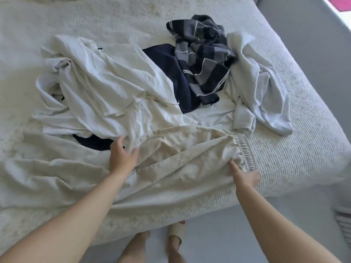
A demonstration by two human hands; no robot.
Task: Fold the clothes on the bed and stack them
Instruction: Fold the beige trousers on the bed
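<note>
Fingers of right hand pinch beige trousers waistband.

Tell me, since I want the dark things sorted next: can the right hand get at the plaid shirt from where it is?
Probably yes. The plaid shirt lies on top of the pile, uncovered, but the right hand has its grip on the beige trousers at the waistband and must let go first.

I stand at a white ribbed bed; pale grey floor from five to two o'clock, brightly daylit.
</note>
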